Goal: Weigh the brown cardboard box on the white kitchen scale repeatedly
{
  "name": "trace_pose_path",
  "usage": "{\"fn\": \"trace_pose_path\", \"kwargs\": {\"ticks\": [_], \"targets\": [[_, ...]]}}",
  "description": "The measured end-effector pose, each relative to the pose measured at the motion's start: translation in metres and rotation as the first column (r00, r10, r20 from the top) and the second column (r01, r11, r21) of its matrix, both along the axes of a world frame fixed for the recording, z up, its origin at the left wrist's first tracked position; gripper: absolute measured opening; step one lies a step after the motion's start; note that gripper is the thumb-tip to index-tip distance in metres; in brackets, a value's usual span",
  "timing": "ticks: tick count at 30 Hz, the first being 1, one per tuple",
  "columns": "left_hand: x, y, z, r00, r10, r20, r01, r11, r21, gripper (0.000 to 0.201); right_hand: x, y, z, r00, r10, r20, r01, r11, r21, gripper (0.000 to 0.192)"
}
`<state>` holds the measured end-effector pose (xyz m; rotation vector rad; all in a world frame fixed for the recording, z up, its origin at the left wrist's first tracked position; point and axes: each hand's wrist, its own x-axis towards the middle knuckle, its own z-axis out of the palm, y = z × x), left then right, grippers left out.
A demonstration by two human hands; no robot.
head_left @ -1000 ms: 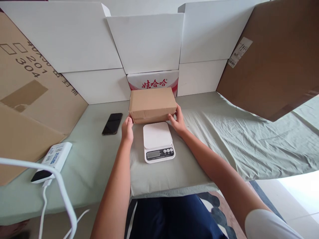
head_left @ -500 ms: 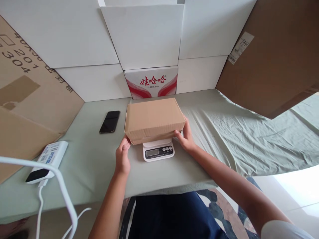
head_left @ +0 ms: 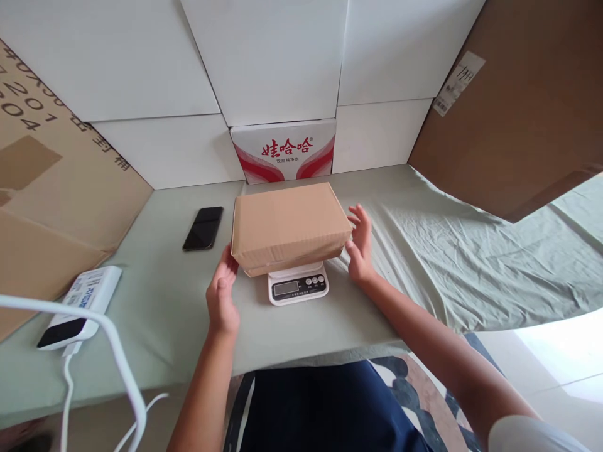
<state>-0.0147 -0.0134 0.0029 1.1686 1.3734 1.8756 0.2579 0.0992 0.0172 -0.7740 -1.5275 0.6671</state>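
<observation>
A closed brown cardboard box rests on a small white digital scale, hiding most of its platform; only the display and buttons show. My left hand is just off the box's left end, fingers apart, holding nothing. To the right of the box, my right hand is also spread wide and slightly clear of it.
A black phone lies left of the box on the green cloth-covered table. A white power strip with cable sits at front left. White panels, a red-printed carton and brown cardboard sheets wall the back and sides.
Both hands carried the box from the back of the table toward me and set it on the scale. They then let go and spread away from its ends.
</observation>
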Motion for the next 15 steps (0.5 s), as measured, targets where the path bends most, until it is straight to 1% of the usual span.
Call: {"fn": "trace_pose_path", "kwargs": {"ticks": [2, 3, 7, 11, 15], "targets": [[-0.001, 0.001, 0.003, 1.0, 0.008, 0.019, -0.008, 1.0, 0.015, 0.071, 0.001, 0.002, 0.003, 0.997, -0.055, -0.056, 0.054, 0.998, -0.019, 0.068], [-0.002, 0.002, 0.005, 1.0, 0.005, 0.027, -0.006, 1.0, 0.016, 0.071, 0.002, 0.002, 0.004, 0.996, -0.059, -0.071, 0.057, 0.998, -0.032, 0.068], [-0.002, 0.003, 0.004, 0.998, -0.018, 0.054, 0.019, 1.0, -0.012, 0.071, -0.002, 0.0, 0.003, 0.998, 0.024, -0.061, -0.028, 0.997, -0.067, 0.067], [-0.002, 0.004, -0.001, 0.997, -0.048, 0.064, 0.052, 0.996, -0.073, 0.079, -0.006, -0.007, 0.0, 0.994, 0.106, -0.017, -0.107, 0.993, -0.06, 0.068], [-0.004, 0.005, -0.006, 0.996, -0.051, 0.072, 0.059, 0.992, -0.114, 0.081, -0.008, -0.013, 0.001, 0.99, 0.136, 0.02, -0.136, 0.99, -0.037, 0.066]]}}
